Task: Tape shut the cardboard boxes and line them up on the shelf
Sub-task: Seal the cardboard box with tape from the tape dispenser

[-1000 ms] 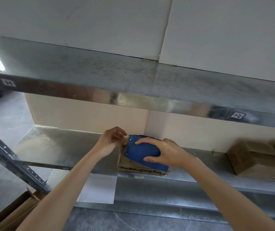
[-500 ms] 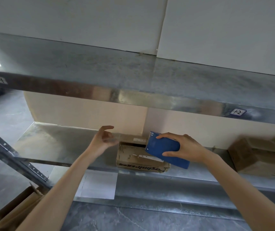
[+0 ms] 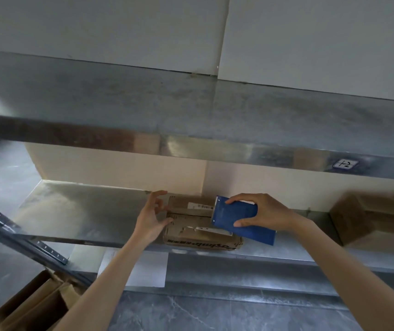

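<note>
Now the box (image 3: 191, 226) sits at the front of the shelf (image 3: 83, 206). Your right hand (image 3: 266, 215) grips the blue dispenser (image 3: 235, 218) over its right side; your left hand (image 3: 151, 218) is loose, fingers spread, holding nothing, at its left edge.

White wall (image 3: 95, 25); grey marbled floor (image 3: 191, 311)

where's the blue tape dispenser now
In the head view, right of centre, the right hand holds the blue tape dispenser over the right end of the cardboard box.
</note>
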A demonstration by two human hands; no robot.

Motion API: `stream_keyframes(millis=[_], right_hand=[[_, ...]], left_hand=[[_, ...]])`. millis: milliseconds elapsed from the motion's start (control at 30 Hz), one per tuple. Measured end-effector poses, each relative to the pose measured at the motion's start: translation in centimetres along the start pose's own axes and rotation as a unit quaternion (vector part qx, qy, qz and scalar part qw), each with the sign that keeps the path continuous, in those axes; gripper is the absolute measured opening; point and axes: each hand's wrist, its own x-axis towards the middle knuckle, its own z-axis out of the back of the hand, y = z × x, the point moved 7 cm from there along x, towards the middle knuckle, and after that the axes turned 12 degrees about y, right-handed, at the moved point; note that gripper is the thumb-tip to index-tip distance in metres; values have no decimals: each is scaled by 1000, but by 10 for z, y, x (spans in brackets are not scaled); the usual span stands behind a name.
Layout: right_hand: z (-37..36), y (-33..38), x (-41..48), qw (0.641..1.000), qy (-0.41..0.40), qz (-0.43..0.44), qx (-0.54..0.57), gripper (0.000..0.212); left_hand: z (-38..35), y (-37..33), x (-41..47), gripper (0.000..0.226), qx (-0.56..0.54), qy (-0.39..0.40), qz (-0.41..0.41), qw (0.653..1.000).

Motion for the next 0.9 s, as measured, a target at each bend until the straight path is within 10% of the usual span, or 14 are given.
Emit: stream_keyframes(millis=[467,900], right_hand=[[3,-21,18,998,52,-11,38,45],[-4,-30,33,994,87,-6,63,41]], left_hand=[[-5,15,3,59,29,-11,16,999],[-5,19,3,53,-184,-45,64,980]])
